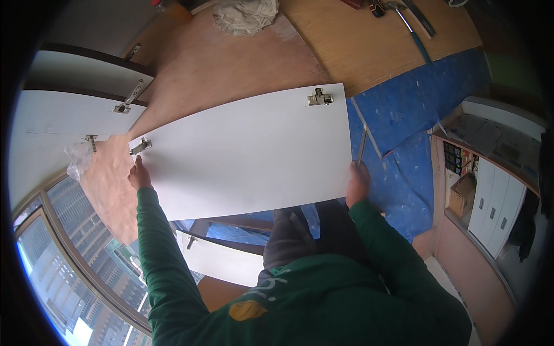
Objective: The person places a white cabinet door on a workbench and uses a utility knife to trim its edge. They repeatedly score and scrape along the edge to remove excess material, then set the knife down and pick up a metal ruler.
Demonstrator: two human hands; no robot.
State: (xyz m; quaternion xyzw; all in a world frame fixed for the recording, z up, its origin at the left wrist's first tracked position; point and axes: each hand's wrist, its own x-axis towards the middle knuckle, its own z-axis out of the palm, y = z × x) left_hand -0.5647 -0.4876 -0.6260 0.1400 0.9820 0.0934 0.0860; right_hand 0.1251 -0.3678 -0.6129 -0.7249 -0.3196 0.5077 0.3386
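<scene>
"One white panel point(248, 155), where's it at?"

"Mid-scene. Left grip point(139, 174) pinching its left edge, right grip point(358, 181) closed on a slim metal tool point(362, 147) at the right edge, fingers partly hidden."

"Containers?"

"Shelf unit point(485, 135) on the right: cardboard box point(461, 195), dark packs point(454, 158), can't see inside those. Far-left bottle point(180, 11)'s cut off, orange stuff inside."

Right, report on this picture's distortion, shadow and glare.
Head view: fisheye curvature bows the upper edge of the long white rectangular panel, and the corners fall to black; head view: soft grey shading on the panel beside the bare left hand; head view: washed-out bright patches at the metal-framed glass window, lower left.
</scene>
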